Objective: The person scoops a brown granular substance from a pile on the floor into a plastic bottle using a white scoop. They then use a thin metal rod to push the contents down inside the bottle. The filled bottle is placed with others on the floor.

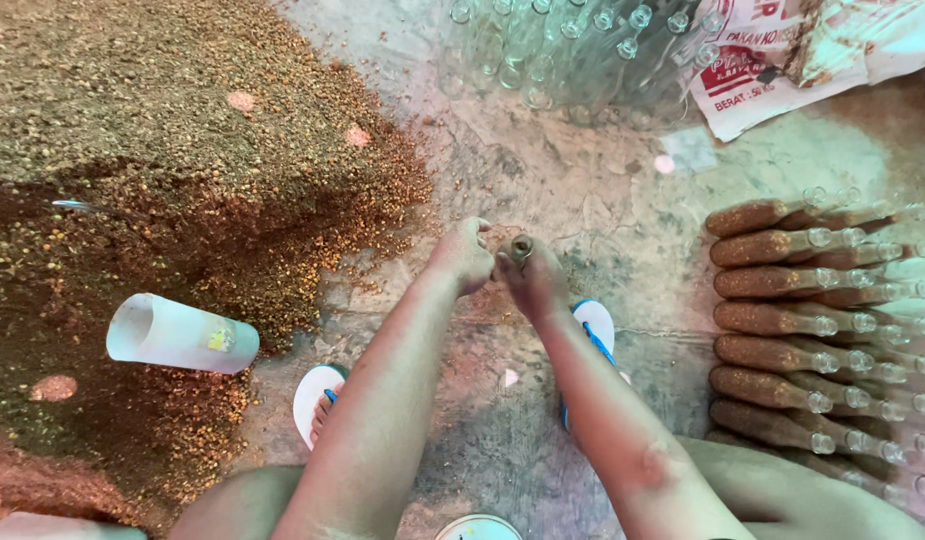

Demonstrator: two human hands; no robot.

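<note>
Hands meet above the concrete floor (543, 190). Right hand (535, 280) is closed around a bottle (522, 246), gripped upright so its open mouth faces up. Left hand (465, 255) is pinched shut just beside that mouth, fingertips touching the right hand, apparently holding grain over the opening. Left of the hands lies a large heap of brown grain (163, 200), with a white plastic cup (181, 336) on its side upon it. Right of the hands, filled bottles (783, 330) lie stacked in rows, necks pointing away. Beyond the hands stand empty clear bottles (573, 50).
</note>
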